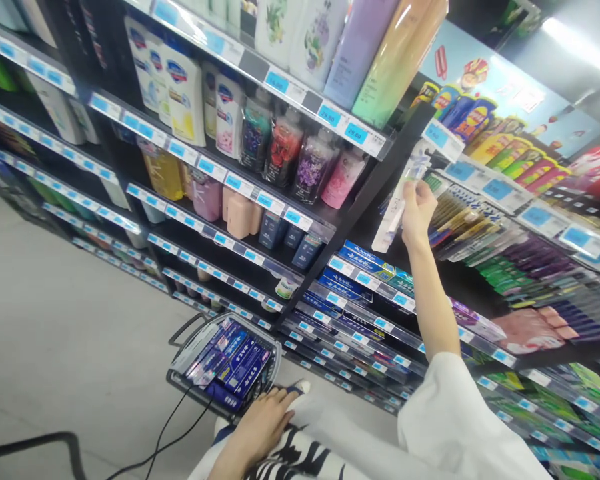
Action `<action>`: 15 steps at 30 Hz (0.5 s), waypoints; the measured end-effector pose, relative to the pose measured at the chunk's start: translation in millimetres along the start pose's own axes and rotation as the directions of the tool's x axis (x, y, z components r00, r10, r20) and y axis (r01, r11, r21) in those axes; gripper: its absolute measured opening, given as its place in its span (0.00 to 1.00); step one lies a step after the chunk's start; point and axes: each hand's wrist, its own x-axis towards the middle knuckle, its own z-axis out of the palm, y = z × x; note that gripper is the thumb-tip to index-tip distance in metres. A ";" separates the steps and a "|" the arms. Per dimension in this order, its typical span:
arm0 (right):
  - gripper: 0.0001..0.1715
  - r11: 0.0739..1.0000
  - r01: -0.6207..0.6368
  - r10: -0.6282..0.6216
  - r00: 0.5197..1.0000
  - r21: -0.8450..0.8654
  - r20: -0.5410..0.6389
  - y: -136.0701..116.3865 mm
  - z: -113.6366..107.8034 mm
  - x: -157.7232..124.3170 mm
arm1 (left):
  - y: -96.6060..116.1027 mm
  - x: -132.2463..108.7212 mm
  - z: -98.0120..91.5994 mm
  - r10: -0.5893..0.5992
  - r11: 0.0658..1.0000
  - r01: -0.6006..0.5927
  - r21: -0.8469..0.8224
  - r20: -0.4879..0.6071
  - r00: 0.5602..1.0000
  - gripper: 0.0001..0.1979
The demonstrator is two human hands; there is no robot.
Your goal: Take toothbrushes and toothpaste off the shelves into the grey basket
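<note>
My right hand (418, 208) is raised at the toothbrush display, fingers closed on a packaged toothbrush (393, 213) in a pale, narrow pack. The pack hangs tilted beside a price tag (443, 138) at the end of the hook row. Low in front of my body, my left hand (264, 421) has its fingers curled down next to the near end of a grey shopping basket (177, 380). What lies under those fingers is hidden. Inside the basket are several dark blue toothpaste boxes (245, 363) and some pinkish packs.
Hanging toothbrushes (465, 213) fill the rack on the right, above shelves of toothpaste boxes (365, 260). Body wash bottles (185, 93) stand on the left shelves. Thin black cables (180, 427) cross above the grey floor (70, 320). A white shoe (304, 385) shows below.
</note>
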 end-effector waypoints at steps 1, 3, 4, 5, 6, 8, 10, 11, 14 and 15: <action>0.29 1.000 0.006 -0.006 1.000 0.000 0.003 1.0 0.4 0.6 | -1.3 0.3 1.7 0.003 1.000 -0.003 -0.001 -0.007 1.000 0.21; 0.29 1.000 0.013 -0.013 1.000 -0.011 0.006 2.8 1.2 1.2 | -4.1 1.4 5.3 0.005 1.000 -0.005 -0.006 -0.021 1.000 0.20; 0.29 1.000 0.010 -0.010 1.000 -0.019 0.004 3.9 1.6 1.7 | -5.4 2.1 7.0 0.005 1.000 -0.005 -0.008 -0.027 1.000 0.20; 0.29 1.000 0.001 -0.001 1.000 -0.026 0.002 5.6 2.0 2.6 | -6.5 2.9 8.4 0.003 1.000 -0.004 -0.010 -0.031 1.000 0.20; 0.29 0.999 -0.013 0.013 1.000 -0.031 0.002 7.8 2.5 4.2 | -7.3 3.6 9.6 0.001 1.000 -0.001 -0.011 -0.034 0.999 0.19; 0.29 0.998 -0.048 0.048 0.999 -0.033 0.005 14.6 3.7 9.3 | -7.9 4.9 10.7 0.000 1.000 -0.001 -0.015 -0.035 0.999 0.19; 0.29 0.997 -0.066 0.066 0.998 -0.041 0.008 24.6 6.0 17.2 | -7.3 5.5 10.0 -0.004 1.000 0.004 -0.021 -0.033 0.999 0.19; 0.29 0.996 -0.068 0.069 0.998 -0.055 0.005 30.6 7.7 22.1 | -6.6 5.6 9.1 -0.009 1.000 0.008 -0.022 -0.029 1.000 0.19; 0.27 0.982 -0.079 0.074 0.997 -0.169 -0.035 51.1 14.9 39.3 | -3.5 5.1 5.4 -0.034 0.999 0.034 0.007 0.006 0.999 0.20; 0.26 0.968 -0.095 0.085 0.995 -0.232 -0.052 58.1 17.7 45.5 | -2.5 5.0 4.4 -0.041 0.999 0.041 0.022 0.018 0.999 0.21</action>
